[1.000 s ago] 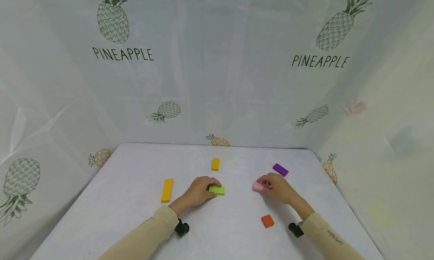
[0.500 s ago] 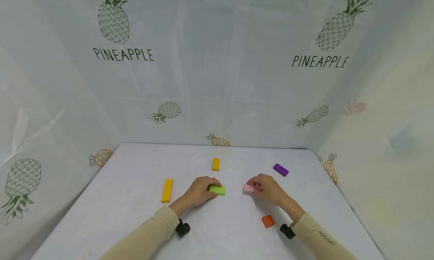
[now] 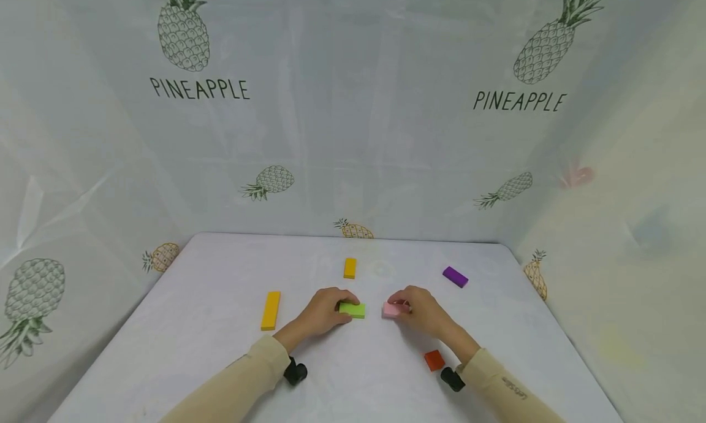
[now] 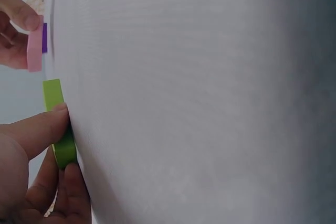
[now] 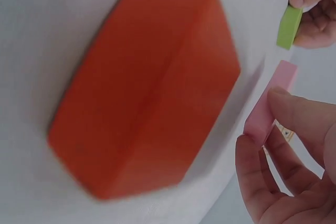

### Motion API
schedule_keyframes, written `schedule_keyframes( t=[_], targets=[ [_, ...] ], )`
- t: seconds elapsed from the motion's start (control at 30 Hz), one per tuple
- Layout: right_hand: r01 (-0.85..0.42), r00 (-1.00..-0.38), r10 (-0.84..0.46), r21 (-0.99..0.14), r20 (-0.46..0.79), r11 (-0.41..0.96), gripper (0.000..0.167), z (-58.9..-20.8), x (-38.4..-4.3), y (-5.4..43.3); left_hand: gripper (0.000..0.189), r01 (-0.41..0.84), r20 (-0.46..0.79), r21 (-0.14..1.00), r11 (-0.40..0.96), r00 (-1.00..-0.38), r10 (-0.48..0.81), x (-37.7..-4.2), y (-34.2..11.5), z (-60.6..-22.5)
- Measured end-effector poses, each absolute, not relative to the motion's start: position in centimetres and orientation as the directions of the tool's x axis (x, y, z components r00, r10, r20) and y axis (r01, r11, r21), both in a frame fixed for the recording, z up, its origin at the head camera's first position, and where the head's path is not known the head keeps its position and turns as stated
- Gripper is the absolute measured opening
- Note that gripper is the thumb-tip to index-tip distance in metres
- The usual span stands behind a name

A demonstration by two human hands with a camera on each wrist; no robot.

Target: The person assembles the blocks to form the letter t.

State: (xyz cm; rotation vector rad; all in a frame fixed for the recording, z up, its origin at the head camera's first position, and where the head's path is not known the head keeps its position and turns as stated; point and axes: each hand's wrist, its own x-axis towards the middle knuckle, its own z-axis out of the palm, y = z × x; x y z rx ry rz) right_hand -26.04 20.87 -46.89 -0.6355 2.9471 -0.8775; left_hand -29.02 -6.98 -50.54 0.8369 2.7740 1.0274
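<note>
Near the middle of the table, my left hand grips a lime-green block between thumb and fingers. To its right, my right hand pinches a pink block, with a small gap between the two blocks. In the left wrist view the green block lies at the table surface under the left thumb, and the pink block shows beyond it. The right wrist view has the pink block tilted between thumb and fingertips, its near end pointing toward the green block.
An orange-red block lies by the right wrist, large in the right wrist view. A purple block sits at the back right. A short yellow block is at the back, a longer yellow block left of my left hand. Pineapple-print sheets surround the white table.
My right hand has moved left with the pink block, bringing it closer to the green one. The left hand and the green block have stayed in place.
</note>
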Motion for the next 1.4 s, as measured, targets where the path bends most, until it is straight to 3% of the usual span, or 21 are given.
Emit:
schedule_keyframes(
  t=[0.33,1.4],
  targets=[
    [-0.423,-0.896,-0.426,-0.523,0.122,0.740,0.025,-47.3,-26.2,19.3,0.029,0.473,0.131,0.628,0.618,-0.847,0.515,-29.0,-7.1,-50.5],
    [-0.390,-0.907,-0.412,-0.538,0.086,0.747,0.025,-47.6,-26.8,16.8,0.029,0.472,0.137,0.643,0.603,-0.846,0.515,-29.2,-7.2,-50.8]
  ],
)
